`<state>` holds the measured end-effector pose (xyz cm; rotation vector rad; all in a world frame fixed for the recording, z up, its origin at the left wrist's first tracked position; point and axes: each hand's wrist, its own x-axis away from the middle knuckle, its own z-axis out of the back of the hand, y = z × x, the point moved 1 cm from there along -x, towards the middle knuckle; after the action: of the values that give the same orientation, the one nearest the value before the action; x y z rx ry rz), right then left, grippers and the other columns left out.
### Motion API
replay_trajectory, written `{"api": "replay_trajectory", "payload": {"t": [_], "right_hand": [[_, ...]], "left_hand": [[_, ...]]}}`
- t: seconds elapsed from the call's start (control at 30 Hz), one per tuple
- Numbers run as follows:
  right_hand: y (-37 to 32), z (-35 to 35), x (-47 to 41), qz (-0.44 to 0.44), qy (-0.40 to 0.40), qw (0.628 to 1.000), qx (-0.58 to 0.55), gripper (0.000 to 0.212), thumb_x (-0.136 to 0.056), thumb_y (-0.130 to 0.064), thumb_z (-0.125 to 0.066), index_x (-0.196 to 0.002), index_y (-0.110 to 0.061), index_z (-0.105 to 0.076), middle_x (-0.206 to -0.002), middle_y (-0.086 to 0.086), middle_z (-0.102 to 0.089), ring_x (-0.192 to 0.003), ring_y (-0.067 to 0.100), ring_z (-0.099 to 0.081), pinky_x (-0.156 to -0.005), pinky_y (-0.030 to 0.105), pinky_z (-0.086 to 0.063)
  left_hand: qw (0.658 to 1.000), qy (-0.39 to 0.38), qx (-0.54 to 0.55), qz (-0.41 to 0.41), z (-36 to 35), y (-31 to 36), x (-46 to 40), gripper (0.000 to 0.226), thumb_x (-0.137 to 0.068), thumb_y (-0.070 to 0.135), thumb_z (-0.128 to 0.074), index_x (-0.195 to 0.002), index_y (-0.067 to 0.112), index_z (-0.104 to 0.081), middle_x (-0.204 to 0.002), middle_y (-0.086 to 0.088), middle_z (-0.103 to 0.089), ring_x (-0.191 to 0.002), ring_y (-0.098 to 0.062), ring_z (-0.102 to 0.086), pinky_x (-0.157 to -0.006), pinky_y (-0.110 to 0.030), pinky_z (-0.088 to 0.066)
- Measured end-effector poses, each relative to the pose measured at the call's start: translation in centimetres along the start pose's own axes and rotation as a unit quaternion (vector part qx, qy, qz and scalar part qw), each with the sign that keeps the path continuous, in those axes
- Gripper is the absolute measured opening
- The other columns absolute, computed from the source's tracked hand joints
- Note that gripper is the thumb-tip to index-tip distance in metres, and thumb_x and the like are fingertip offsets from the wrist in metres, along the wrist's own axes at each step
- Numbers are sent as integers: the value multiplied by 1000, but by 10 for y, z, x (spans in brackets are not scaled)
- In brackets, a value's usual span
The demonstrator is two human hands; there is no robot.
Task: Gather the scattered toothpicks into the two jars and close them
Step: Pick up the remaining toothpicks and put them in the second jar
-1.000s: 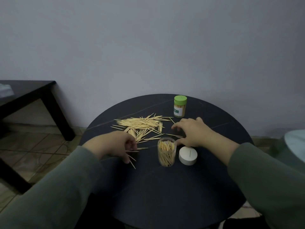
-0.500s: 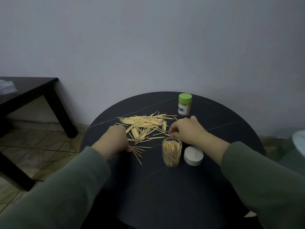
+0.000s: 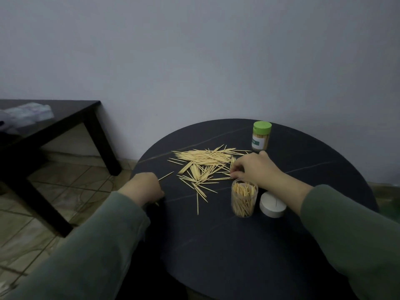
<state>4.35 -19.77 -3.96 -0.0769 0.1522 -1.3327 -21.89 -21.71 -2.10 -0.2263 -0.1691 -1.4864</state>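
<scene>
while toothpicks lie between hands, left hand grips a few, right hand pinches some

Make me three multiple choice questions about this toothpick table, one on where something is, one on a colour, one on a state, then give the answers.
1. Where is the white lid?
A. on the open jar
B. on the table right of the open jar
C. on the floor

2. What colour is the far jar's cap?
A. green
B. red
C. black

3. The near jar is
A. capped
B. tipped over
C. open and upright

Answers: 1 B, it lies beside the jar on the round table. 2 A, the cap is plainly green. 3 C, toothpicks show at its open mouth.
</scene>
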Motion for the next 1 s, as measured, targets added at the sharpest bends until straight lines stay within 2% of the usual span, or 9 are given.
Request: {"api": "replay_trajectory", "payload": {"t": [0.07,0.13,0.23,0.37,0.47,0.57,0.67,0.83,1.0], "right_hand": [[0,0,-1,-2,0,1000,0,18,-91,-41,-60,-104,-32,-69,-102,-13,-68,-97,9,-56,-97,39,-34],[0,0,-1,-3,-1,1000,1,19,-91,-41,-60,-104,-31,-70,-102,-13,-68,-98,9,-56,-98,39,-34],[0,0,-1,1,-2,1000,2,19,-92,-42,-60,-105,-31,-69,-102,-13,-68,-99,9,-57,-98,39,-33],[1,-1,0,3,-3,1000,2,19,-92,-42,-59,-105,-31,-68,-102,-13,-67,-98,9,-57,-98,39,-34],[1,-2,0,5,-2,1000,1,20,-92,-42,-59,-106,-31,-68,-102,-13,-67,-99,9,-56,-98,39,-34],[1,-1,-2,4,-1,1000,-3,19,-92,-41,-59,-106,-32,-68,-103,-13,-67,-101,8,-57,-98,38,-34],[-1,-1,-3,6,0,1000,9,20,-93,-41,-58,-107,-32,-67,-105,-13,-67,-101,9,-57,-98,38,-34],[-1,0,-2,3,-1,1000,13,21,-93,-42,-58,-108,-32,-67,-105,-12,-68,-100,9,-57,-98,38,-33],[0,-1,-2,-5,9,1000,14,21,-93,-42,-58,-108,-32,-68,-104,-12,-68,-99,7,-56,-99,38,-34]], "left_hand": [[1000,3,30,4,-3,3,-2,34,-92,27,-60,-115,2,-60,-113,-13,-65,-93,-25,-61,-69,-25,-42],[997,8,73,0,-5,10,-6,28,-90,21,-61,-110,1,-64,-105,-12,-67,-87,-24,-63,-65,-23,-42],[989,6,143,-43,-10,25,-11,21,-85,23,-66,-98,8,-72,-87,-6,-67,-67,-17,-59,-54,-21,-43],[976,56,201,-71,-7,24,-15,11,-89,21,-63,-93,17,-72,-97,0,-68,-87,-14,-58,-73,-22,-43],[980,96,169,-38,-6,4,-23,23,-89,12,-57,-110,14,-66,-115,-5,-64,-108,-21,-57,-86,-24,-42],[992,65,104,-25,-13,-6,-29,39,-90,16,-56,-128,8,-53,-130,-12,-56,-121,-27,-52,-95,-29,-42],[991,62,108,-39,-13,-3,-32,38,-91,24,-59,-126,10,-58,-126,-11,-58,-117,-26,-54,-92,-30,-43],[976,88,191,-65,-14,17,-31,21,-88,22,-66,-107,16,-73,-101,-2,-69,-90,-16,-59,-75,-25,-44],[964,112,219,-103,-18,41,-29,20,-87,25,-68,-105,17,-74,-104,-1,-70,-96,-15,-62,-80,-24,-48]]}}
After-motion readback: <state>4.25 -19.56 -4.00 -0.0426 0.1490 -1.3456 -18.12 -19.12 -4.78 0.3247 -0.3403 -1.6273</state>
